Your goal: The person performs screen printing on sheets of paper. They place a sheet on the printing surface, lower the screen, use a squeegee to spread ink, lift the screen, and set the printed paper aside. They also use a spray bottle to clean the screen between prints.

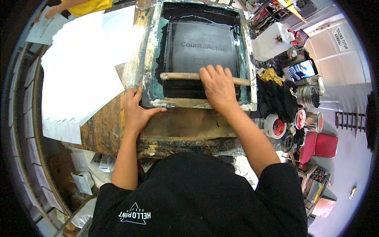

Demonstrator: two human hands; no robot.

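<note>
A screen-printing frame (151, 63) with pale, paint-smeared wooden sides lies on the worktable ahead of me. Black ink surrounds and coats its mesh (203, 37), where a lettered design shows through. My right hand (219, 87) is closed over the wooden handle of a squeegee (179, 76), which spans the near part of the screen from left to right. The squeegee's blade is hidden below the handle. At the frame's near left corner rests my left hand (136, 110), thumb stretched along the near edge and fingers against the left side.
White paper sheets (83, 79) lie fanned and overlapping on the left. A person in yellow (92, 6) works at the far left, handling a sheet. Along the right stand a white jug (272, 41), black cloth (278, 94), a lit phone (303, 71) and several paint tins (307, 96).
</note>
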